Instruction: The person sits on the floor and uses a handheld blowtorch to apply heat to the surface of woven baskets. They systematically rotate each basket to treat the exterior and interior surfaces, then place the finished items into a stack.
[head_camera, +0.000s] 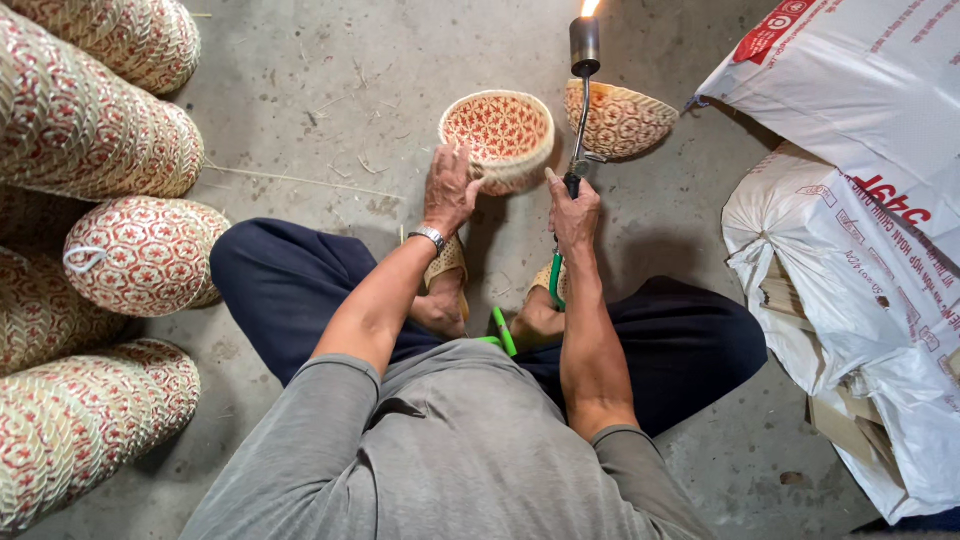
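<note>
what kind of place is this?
Probably a small basket-weaving workshop. Stacks of woven baskets lie on a bare concrete floor, the left hand steadies a woven bowl, the right hand holds a lit gas torch, and white sacks sit alongside.

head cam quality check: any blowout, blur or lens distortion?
Head view: the flame at the torch tip is blown out white at the top edge; light is otherwise soft and even, with faint shadows on the floor. Left hand and right hand are sharp. Stacked baskets at the left edge bulge slightly, suggesting wide-angle stretch.
</note>
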